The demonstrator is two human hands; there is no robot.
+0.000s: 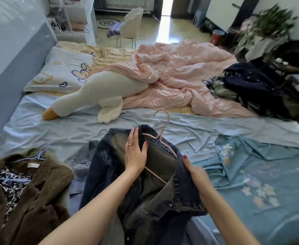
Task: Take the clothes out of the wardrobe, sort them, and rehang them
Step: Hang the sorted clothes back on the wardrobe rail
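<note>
Holding a dark, faded denim jacket (109,165) over the bed (180,131) w/ pink hanger (160,138) partly inside: left hand (134,154) grips collar area, thumb curled in; right hand (196,172) pinches the jacket's other edge.

My right hand (195,171) hides its fingers under the denim jacket (109,165); the pink hanger (160,138) partly vanishes inside the collar
</note>
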